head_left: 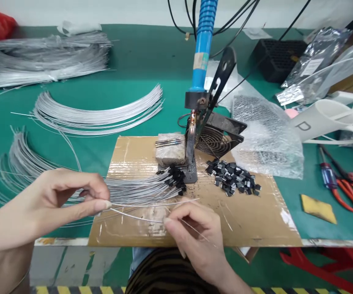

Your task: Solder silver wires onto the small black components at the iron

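My left hand (69,194) pinches thin grey wire between thumb and forefinger. From that pinch two strands run to the right: a lower wire (136,215) goes to my right hand (196,234), the other stretches above it with its end free. The right hand's thumb and forefinger are closed on the lower wire, and a thin strand sticks out past the fingers. Just behind my hands lies a bundle of wires (139,190) with small black connectors (176,179) at their right ends. A pile of loose black connectors (233,177) lies to the right on the cardboard (256,220).
A blue-handled soldering iron (205,49) stands tip-down behind the bundle, beside a small block (169,151) and a black fan (222,134). Further wire bundles (96,116) lie left. On the right are a white mug (323,122), bubble wrap (265,134), orange-handled pliers (350,194) and a yellow sponge (318,209).
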### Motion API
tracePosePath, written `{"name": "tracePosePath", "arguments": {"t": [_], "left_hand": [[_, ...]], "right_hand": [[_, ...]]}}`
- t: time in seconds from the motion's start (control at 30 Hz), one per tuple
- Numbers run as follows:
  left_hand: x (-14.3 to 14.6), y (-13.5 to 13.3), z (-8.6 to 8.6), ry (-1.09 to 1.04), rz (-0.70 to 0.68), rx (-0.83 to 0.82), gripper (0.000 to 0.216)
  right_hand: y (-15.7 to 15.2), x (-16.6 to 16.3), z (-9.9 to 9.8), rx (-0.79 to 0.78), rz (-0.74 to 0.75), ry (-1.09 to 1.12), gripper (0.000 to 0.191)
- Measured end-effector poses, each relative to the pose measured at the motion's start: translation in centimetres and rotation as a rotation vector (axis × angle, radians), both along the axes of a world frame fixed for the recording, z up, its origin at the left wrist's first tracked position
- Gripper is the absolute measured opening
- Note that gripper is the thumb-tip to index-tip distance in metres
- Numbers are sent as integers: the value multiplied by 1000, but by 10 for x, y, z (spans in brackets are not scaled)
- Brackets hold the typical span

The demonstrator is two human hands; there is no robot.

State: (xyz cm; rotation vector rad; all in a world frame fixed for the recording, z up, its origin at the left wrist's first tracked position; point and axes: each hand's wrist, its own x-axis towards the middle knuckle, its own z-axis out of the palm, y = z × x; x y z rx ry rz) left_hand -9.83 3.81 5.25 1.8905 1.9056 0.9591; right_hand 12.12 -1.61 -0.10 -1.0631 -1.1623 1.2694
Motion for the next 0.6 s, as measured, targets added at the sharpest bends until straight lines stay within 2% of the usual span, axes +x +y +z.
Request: {"name": "tracePosePath", "arguments": {"t": [0.1,0.17,0.23,0.3,0.37,0.43,0.5,0.53,0.6], "left_hand": [[3,8,5,-23,-3,2,48],[-11,14,8,-38,-38,-51,37],[-34,19,8,-44,-185,-219,25],[-58,23,7,-40,-456,-490,19],[-70,23,4,-33,-518,-598,24],[-65,16,0,-30,-420,-547,34],[-48,4,-7,-9,-126,-290,52],[-37,-4,-11,3,-42,-204,57],[-18,-16,-17,38,30,-105,66]], "right_hand": [[0,7,-4,23,-52,-7,19],[0,14,-9,-12,-77,14,20],[0,20,-13,-34,-88,46,20],[1,24,-15,-26,-68,68,18],[3,28,-16,-2,-42,78,17],[5,30,-17,17,-28,72,16],[7,32,-17,37,-16,49,17],[7,34,-17,49,5,30,17],[7,38,-16,90,64,-13,17]]}}
